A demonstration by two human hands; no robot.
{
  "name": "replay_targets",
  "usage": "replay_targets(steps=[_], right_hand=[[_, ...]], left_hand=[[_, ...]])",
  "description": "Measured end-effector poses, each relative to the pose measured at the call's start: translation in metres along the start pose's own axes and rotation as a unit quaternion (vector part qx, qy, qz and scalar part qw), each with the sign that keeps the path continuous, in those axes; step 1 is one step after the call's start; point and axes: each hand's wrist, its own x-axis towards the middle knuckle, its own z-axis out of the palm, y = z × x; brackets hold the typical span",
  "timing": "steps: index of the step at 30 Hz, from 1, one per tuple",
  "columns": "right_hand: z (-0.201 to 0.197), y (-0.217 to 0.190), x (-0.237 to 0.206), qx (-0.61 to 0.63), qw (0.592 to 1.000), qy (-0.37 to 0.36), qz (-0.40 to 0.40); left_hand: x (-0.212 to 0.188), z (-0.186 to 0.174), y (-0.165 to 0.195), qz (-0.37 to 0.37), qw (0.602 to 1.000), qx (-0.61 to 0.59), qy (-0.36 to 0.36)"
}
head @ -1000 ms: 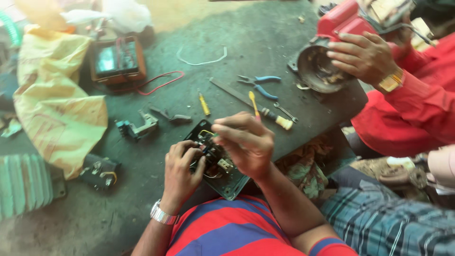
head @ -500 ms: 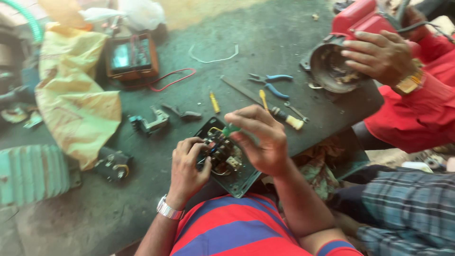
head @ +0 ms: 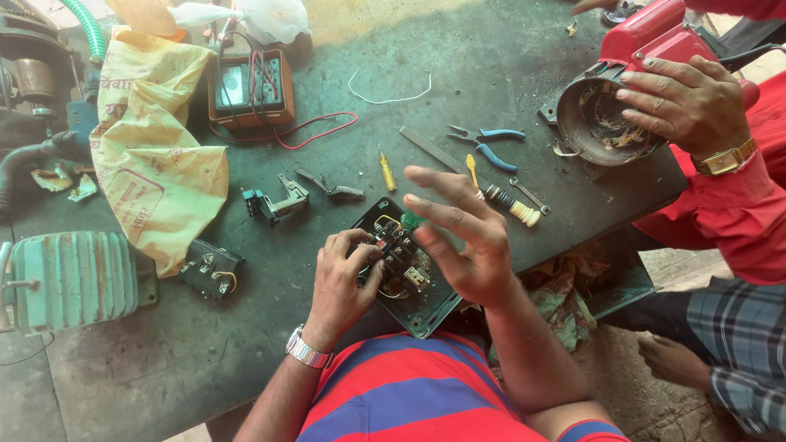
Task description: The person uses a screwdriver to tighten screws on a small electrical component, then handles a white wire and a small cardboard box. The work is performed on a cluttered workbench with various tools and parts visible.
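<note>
Now switch box under both hands' fingers.

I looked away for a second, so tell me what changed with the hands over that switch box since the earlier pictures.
The right hand has opened, its fingers now spread above the switch box with a green-handled tool under them; earlier they were curled over it. The left hand still grips the box's left side. The pliers and screwdrivers lie as before.

right hand lifted off the starter box, fingers now spread, green-handled tool under its fingertips
</note>
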Motion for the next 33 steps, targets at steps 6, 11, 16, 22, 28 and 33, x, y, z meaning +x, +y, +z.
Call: replay_targets(steps=[6,11,16,22,28,33], right_hand=[[-0.002,-0.006,0.004,-0.015,1.000,0.005,0.023],[-0.001,-0.006,0.001,-0.027,1.000,0.005,0.005],[0.000,-0.003,-0.005,-0.025,0.999,0.018,0.035],[0.001,-0.004,-0.005,-0.028,0.999,0.005,0.029],[0.001,-0.004,-0.006,-0.031,0.999,-0.004,-0.020],[0.003,-0.004,-0.011,-0.018,0.999,0.026,0.029]], left_hand=[[0.000,0.002,0.004,0.011,1.000,0.018,-0.010],[-0.002,0.003,0.007,0.024,0.998,0.053,-0.005],[-0.004,0.008,0.017,0.032,0.993,0.111,-0.002],[-0.004,0.012,0.028,0.005,0.992,0.127,-0.004],[0.000,0.013,0.033,-0.011,0.994,0.107,0.008],[0.000,0.014,0.035,-0.015,0.993,0.115,0.011]])
